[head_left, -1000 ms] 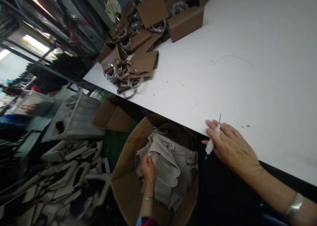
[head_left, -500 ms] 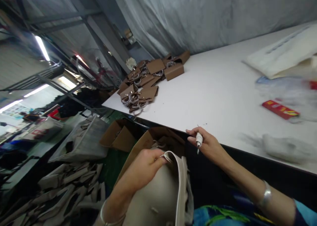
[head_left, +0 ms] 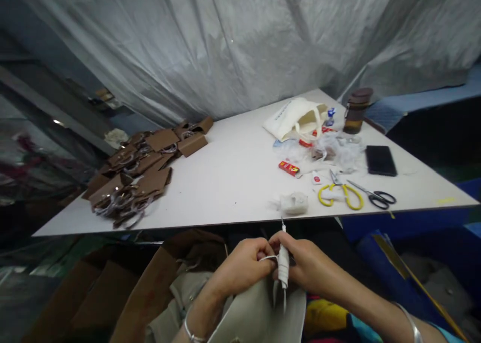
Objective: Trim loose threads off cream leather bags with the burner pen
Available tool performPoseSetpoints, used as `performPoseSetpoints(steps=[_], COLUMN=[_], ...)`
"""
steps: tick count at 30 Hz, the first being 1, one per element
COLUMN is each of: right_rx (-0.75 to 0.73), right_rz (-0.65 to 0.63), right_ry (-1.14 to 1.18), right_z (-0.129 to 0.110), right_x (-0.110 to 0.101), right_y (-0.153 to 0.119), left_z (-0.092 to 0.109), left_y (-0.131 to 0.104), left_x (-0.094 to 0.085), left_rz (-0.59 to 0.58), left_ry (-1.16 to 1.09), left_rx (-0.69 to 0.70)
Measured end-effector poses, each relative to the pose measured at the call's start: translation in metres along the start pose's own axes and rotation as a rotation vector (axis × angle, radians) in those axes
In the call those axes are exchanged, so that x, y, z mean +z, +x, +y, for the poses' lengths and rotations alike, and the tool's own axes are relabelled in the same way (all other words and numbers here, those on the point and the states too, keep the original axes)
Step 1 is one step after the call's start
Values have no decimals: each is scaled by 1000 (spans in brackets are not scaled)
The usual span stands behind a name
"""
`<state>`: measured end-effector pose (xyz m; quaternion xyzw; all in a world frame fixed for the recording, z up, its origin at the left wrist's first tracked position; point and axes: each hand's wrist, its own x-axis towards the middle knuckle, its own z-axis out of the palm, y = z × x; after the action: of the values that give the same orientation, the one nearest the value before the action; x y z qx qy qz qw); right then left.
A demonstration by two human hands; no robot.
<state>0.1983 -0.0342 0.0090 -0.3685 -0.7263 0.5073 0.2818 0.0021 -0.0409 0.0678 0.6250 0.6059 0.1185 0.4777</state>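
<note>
Wrapped in white material, a thin tool [head_left: 283, 265] with metal tips showing at both ends is held upright in my right hand [head_left: 302, 263], fingers closed round it. Beside it, my left hand [head_left: 246, 264] is closed, its fingertips close to the tool; a thin white strand or edge runs between the two. What my left hand pinches is too small to make out. Below both hands lies a beige bag-like piece [head_left: 251, 315].
On the white table [head_left: 225, 182] are brown pieces with rings [head_left: 150, 157], a cream tote [head_left: 295, 120], yellow-handled scissors [head_left: 351, 195], black scissors [head_left: 379, 198], a phone [head_left: 381, 160] and a bottle [head_left: 356, 110]. A cardboard box [head_left: 150, 283] stands below.
The view has swung right. My hands have come together, with the wrapped tool now upright beside my left hand. The beige piece's edge, earlier gripped by my left hand, is now lower.
</note>
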Motion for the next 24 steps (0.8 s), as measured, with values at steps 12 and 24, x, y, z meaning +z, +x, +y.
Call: performPoseSetpoints(steps=[12,24], right_rx=[32,119], right_rz=[238,448], right_ry=[111,69], right_z=[48,69], right_x=[-1,15], right_y=[-21,-19], left_z=[-14,-45], left_y=[47,70], left_x=[13,34], left_rz=[-148,-366], left_ry=[-286,-598], left_rx=[-57,140])
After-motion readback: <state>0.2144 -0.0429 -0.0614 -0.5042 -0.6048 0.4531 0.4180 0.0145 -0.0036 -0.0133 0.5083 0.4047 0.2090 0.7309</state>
